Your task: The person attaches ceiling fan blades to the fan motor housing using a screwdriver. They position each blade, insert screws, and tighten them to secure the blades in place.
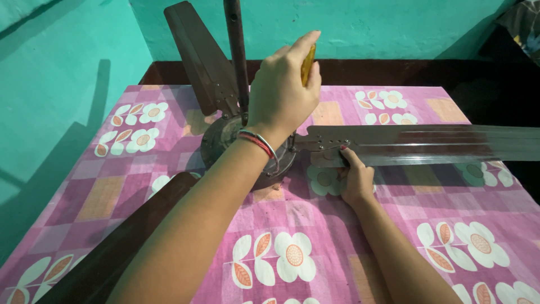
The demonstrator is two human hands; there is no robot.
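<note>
A brown ceiling fan lies on a pink flowered cloth (298,225). Its round motor hub (220,142) sits mid-frame and its down rod (236,50) stands upright. My left hand (281,93), with bangles on the wrist, is closed around the yellow handle of a screwdriver (307,63), held upright over the hub's right side where the right blade (427,143) joins. My right hand (354,177) grips that blade's near edge close to its bracket. The screwdriver's tip is hidden behind my left hand.
A second blade (199,62) points away toward the teal wall (73,67). A third blade (112,247) runs toward the lower left under my left forearm. A dark wooden edge (394,70) borders the far side of the cloth.
</note>
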